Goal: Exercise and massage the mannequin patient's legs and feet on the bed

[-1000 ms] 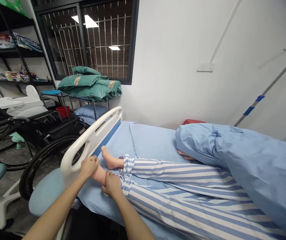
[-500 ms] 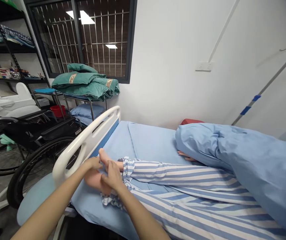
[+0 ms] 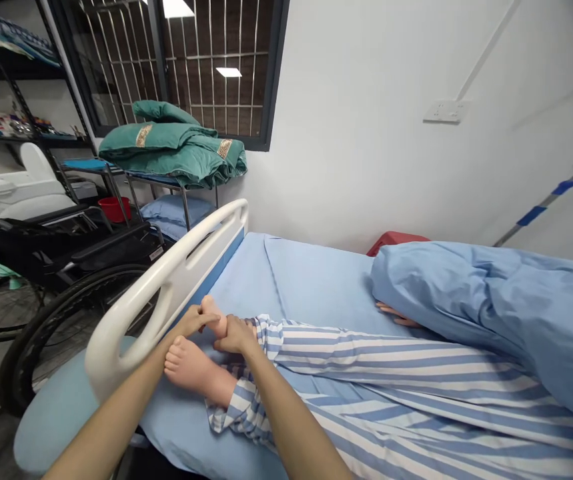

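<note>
A figure in blue-and-white striped trousers [image 3: 366, 373] lies on a bed with a light blue sheet [image 3: 306, 273]. Its two bare feet point at the white footboard [image 3: 166, 287]. My left hand [image 3: 191, 323] closes round the far foot [image 3: 213, 313] near the toes. At that foot's ankle my right hand [image 3: 236, 335] grips, next to the trouser cuff. The near foot [image 3: 191, 367] rests free on the sheet below my hands. A light blue quilt [image 3: 491, 313] covers the figure's upper body.
A black wheelchair [image 3: 61, 267] stands left of the footboard, with a white seat [image 3: 11, 190] behind it. Folded green quilts [image 3: 176, 157] lie on a metal rack under the barred window. A red object [image 3: 396, 239] shows behind the quilt by the wall.
Both hands have left the near foot and moved up onto the far foot. The near foot now lies uncovered on the sheet. The view has shifted a little to the left.
</note>
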A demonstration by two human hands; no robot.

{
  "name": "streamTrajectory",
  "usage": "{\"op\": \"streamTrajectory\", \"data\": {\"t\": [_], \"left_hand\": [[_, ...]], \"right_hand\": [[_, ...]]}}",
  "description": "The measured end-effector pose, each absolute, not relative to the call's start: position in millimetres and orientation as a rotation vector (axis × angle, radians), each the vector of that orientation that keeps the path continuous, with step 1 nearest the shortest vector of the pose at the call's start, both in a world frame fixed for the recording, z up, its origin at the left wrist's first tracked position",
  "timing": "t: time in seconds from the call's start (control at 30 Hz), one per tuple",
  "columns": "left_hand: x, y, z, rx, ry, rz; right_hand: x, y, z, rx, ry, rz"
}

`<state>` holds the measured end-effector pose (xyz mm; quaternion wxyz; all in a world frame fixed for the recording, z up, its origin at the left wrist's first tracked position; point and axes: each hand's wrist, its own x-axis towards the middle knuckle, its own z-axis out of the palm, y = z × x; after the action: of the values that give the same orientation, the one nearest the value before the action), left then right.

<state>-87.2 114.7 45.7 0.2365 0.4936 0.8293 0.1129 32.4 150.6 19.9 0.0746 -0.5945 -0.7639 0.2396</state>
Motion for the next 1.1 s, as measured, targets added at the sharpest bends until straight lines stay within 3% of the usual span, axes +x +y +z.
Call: {"op": "streamTrajectory", "data": {"t": [0.17, 0.33, 0.57, 1.1], "left_hand": [[-52.5, 82.0, -3.4, 1.214, 2.965, 0.141], [-53.6, 88.5, -10.5, 1.317, 2.762, 0.105], [-53.5, 87.5, -6.3, 1.054, 3.086, 0.265], [-48.8, 84.1, -1.8, 1.211, 2.903, 0.179]], "right_hand": [[30.0, 148.3, 18.3, -1.792, -2.322, 0.662], [29.5, 147.2, 17.1, -1.787, -2.317, 0.651], [29.0, 146.5, 18.8, -1.8, -2.331, 0.64], [27.8, 144.0, 15.6, -1.789, -2.301, 0.606]]}}
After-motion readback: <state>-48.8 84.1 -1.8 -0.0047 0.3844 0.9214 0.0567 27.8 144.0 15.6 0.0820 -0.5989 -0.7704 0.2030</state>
